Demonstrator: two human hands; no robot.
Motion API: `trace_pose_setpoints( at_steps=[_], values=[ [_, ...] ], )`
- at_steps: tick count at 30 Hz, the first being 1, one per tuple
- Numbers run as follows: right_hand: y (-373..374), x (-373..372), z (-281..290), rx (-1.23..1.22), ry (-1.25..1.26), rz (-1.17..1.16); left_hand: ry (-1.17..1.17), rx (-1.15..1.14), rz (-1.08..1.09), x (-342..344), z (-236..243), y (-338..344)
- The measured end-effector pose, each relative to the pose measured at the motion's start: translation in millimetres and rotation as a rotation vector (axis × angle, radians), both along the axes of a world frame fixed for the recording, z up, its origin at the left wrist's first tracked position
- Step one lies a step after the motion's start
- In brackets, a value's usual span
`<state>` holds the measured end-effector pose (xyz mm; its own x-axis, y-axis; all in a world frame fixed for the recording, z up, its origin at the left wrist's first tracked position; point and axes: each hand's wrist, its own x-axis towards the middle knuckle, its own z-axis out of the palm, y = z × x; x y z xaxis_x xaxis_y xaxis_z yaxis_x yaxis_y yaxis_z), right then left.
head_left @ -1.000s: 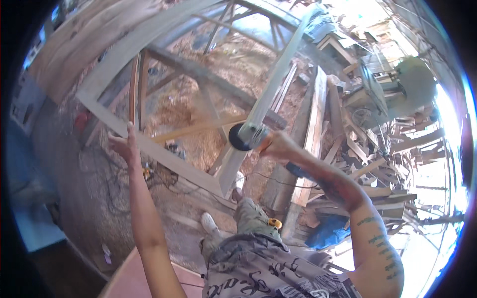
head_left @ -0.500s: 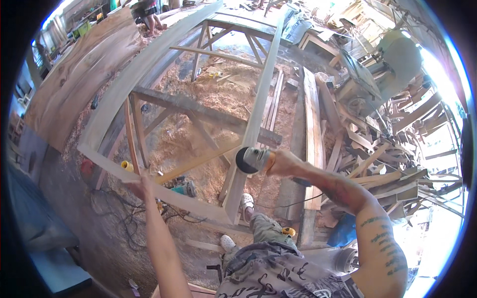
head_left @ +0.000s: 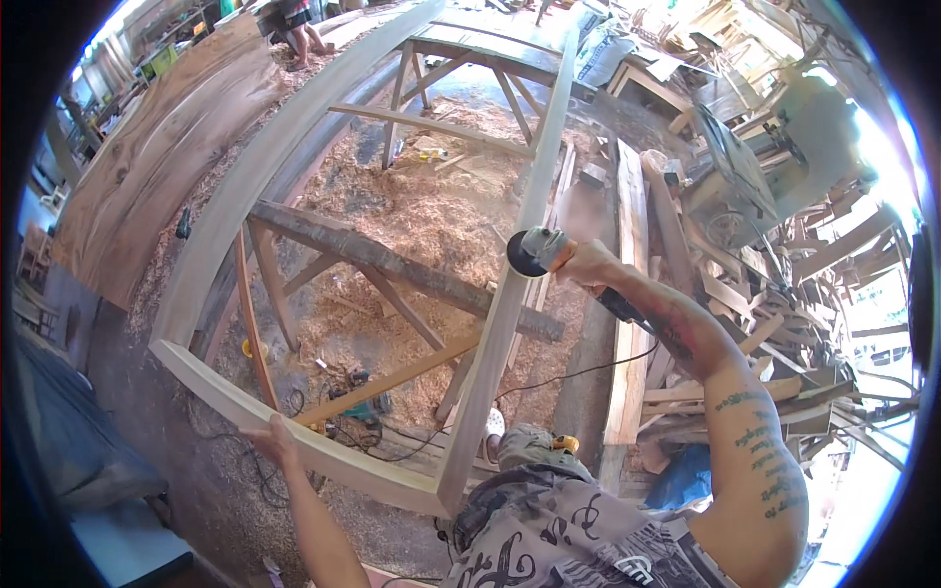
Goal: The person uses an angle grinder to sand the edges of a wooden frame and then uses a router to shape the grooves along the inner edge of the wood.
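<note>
A large pale wooden frame (head_left: 201, 265) lies across rough wooden trestles (head_left: 377, 250) in front of me. My right hand (head_left: 591, 263) is closed round the body of an angle grinder (head_left: 549, 245). Its dark round disc (head_left: 527, 254) is at the frame's right rail, just past the nearer trestle beam; whether it touches the wood cannot be made out. My left hand (head_left: 274, 441) is closed over the frame's near rail, with the thumb on the upper side and some fingers hidden. The grinder's dark cord trails below my right forearm.
Wood shavings (head_left: 421, 196) cover the floor inside the frame. A teal power tool (head_left: 368, 402) and cables lie beneath the near rail. Wide wooden slabs (head_left: 167, 186) stand at left; long planks (head_left: 627, 323), scrap wood and a green machine (head_left: 818, 147) are at right. Another person's legs (head_left: 302, 39) show far left.
My right hand has moved the grinder away from me along the right rail, past the trestle beam. The left hand keeps its place on the near rail while the view shifts.
</note>
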<state>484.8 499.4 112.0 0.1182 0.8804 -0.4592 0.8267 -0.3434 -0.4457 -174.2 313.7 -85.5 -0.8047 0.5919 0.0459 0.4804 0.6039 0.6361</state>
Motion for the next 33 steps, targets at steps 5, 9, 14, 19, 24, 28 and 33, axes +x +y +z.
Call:
trace_pose_setpoints(
  at_steps=[5, 9, 14, 19, 24, 28, 33],
  values=[
    [59, 14, 13, 0.045, -0.007, -0.090, 0.034, 0.088, -0.056, -5, 5, -3],
    [88, 53, -6, 0.191, 0.141, -0.130, -0.052, -0.093, 0.047, 19, 17, 14],
    [64, 21, -4, 0.106, 0.152, -0.126, 0.044, -0.075, 0.018, 4, 23, 2],
    [3, 1, 3, -0.003, 0.036, -0.104, 0.024, -0.144, 0.025, 26, 27, 12],
    [-54, -58, 2, 0.006, 0.041, -0.033, 0.075, -0.071, 0.003, -23, -5, -4],
    [-120, -77, -5, -0.002, 0.106, -0.066, -0.032, 0.016, -0.058, 18, 22, 4],
    [-193, -123, -2, 0.032, 0.094, 0.027, 0.019, -0.101, -0.079, 4, 25, 14]
  ],
)
